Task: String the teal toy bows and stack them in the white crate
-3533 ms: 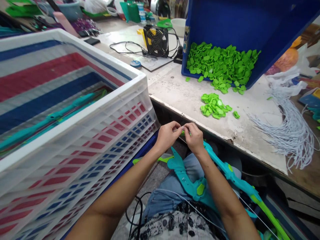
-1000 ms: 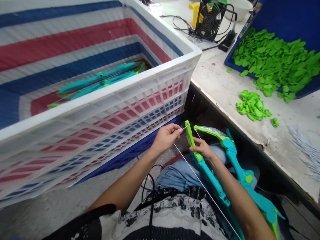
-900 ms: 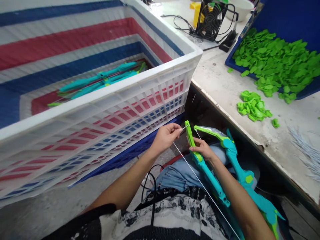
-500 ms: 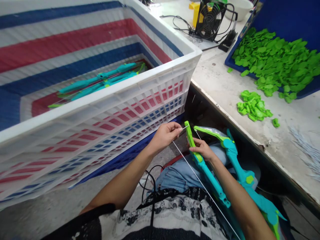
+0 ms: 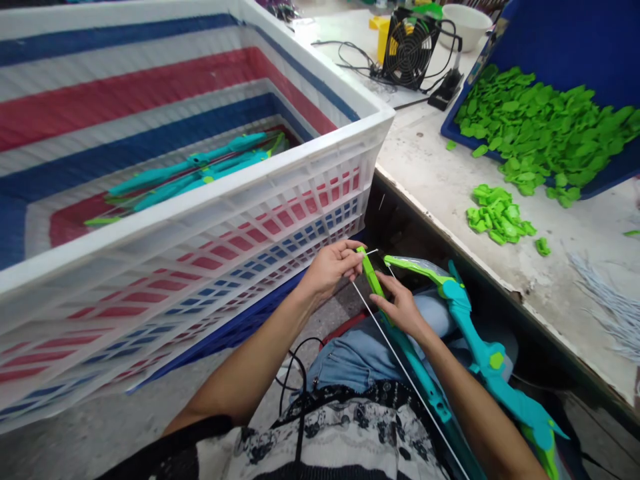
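A turquoise toy bow with lime-green ends lies across my lap. One of its limbs, with a green tip (image 5: 371,272), points up between my hands. My left hand (image 5: 331,268) pinches a white string (image 5: 395,357) right against that tip, and a short string end sticks out on the tip's far side. Around the same limb, lower down, my right hand (image 5: 400,308) has its thumb and fingers. Beyond my right forearm, another turquoise and green bow limb (image 5: 460,303) curves away, a string hanging from its end.
At left stands a white plastic crate (image 5: 370,127) with a striped lining and several turquoise bows (image 5: 200,167) inside. The worktable (image 5: 425,180) bears a blue bin (image 5: 595,40) of green pieces, a small green heap (image 5: 500,213), loose white strings (image 5: 607,300) and a black fan (image 5: 410,50).
My left hand has moved up to the green tip, and the string end now pokes out beyond it. The limb has shifted slightly left; my right hand's fingers have loosened.
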A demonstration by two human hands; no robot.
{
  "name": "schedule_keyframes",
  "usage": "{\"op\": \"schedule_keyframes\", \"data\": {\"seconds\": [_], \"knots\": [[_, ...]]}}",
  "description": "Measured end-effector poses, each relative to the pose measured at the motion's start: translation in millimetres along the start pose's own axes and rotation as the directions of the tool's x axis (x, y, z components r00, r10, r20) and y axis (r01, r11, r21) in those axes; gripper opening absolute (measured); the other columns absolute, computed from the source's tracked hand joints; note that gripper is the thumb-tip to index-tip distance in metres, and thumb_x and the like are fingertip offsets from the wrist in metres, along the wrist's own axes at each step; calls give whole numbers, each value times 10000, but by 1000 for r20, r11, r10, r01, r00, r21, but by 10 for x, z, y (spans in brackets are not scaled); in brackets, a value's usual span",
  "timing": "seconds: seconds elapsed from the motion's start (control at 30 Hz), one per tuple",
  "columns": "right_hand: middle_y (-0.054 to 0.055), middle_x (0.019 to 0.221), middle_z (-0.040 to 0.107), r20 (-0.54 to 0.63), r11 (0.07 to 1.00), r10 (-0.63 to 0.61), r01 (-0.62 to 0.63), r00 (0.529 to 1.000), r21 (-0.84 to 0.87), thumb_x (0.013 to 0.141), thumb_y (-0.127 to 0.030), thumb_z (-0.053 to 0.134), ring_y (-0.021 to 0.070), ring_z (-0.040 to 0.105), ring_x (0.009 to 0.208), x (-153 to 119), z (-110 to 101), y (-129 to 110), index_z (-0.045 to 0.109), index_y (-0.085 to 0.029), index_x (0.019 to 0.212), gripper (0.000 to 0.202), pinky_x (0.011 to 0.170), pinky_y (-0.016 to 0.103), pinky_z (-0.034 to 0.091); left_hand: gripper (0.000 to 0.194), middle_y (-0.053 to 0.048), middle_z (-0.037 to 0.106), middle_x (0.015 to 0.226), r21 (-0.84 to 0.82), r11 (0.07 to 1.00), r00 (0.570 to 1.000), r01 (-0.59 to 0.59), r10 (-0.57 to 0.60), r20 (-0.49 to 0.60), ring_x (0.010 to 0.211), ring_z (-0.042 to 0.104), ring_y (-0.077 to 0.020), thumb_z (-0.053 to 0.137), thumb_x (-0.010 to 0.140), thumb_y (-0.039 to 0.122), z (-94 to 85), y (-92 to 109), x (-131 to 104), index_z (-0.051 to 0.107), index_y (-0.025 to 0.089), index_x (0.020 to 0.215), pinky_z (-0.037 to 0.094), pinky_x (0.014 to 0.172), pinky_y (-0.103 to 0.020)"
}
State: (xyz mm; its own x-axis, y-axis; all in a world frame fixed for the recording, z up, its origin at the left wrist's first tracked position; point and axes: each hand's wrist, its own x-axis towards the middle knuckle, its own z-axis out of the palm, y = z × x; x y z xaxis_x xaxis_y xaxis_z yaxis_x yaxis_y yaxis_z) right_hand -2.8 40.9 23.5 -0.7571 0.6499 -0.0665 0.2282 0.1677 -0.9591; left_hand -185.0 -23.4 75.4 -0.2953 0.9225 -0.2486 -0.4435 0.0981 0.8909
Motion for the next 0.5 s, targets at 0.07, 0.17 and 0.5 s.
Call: {"op": "schedule_keyframes", "data": {"seconds": [0.07,0.17,0.5], "knots": [[91,1116,638,-152,970,-183,153,971,-191,845,-322,605,211,595,1014,91,-51,-211,616,-213,1209,381,922,385,468,486,38,587,505,3,1000,1000,5,-5,3,388,413,-45,815,603,441,-12,4,8,590,121,892,352,418,-187],[62,964,637,-192,909,-347,279,918,-309,873,-302,578,185,604,889,322,-148,-478,664,-220,1085,243,808,340,504,473,40,584,503,3,1000,1000,8,-8,22,391,420,-44,817,608,433,-15,12,14,591,123,885,347,416,-182],[41,756,581,-31,707,-527,418,849,-571,906,-237,506,183,523,772,629,-228,-599,574,-195,742,182,722,317,434,352,49,548,531,365,931,1000,-26,28,0,447,489,-99,741,680,421,0,14,67,570,172,861,417,479,-227]]}}
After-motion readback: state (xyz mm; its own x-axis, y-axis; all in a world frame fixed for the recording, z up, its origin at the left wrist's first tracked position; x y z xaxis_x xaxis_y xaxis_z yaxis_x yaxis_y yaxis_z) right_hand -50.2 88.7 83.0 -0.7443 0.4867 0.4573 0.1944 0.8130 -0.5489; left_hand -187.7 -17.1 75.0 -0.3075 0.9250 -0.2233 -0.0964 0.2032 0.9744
